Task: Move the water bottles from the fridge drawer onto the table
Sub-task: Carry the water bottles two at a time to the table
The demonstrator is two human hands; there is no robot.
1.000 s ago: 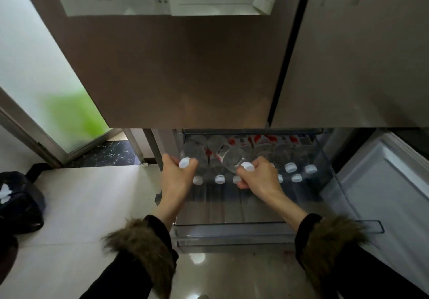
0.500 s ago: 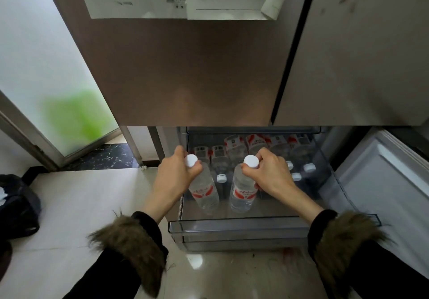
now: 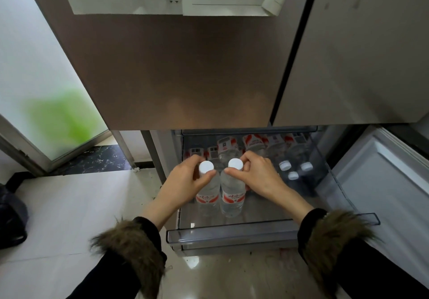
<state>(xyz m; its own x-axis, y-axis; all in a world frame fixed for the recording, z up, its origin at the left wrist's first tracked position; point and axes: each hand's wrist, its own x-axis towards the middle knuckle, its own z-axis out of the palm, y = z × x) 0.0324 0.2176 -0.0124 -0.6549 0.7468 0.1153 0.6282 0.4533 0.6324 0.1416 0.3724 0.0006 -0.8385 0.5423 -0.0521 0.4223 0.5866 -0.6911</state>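
Honestly, with the left hand point(image 3: 185, 182) and right hand point(image 3: 257, 178) each pinching a bottle point(image 3: 207, 196) neck, I'd lift both straight up past the drawer point(image 3: 232, 235) front, grip firm under the caps.

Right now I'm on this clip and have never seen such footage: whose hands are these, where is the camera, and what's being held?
No machine here: a person wears a camera on the head, looking down at their own hands. The left hand grips one water bottle near its white cap; the right hand grips a second bottle the same way. Both stand upright over the open fridge drawer, where more bottles lie. No table is in view.
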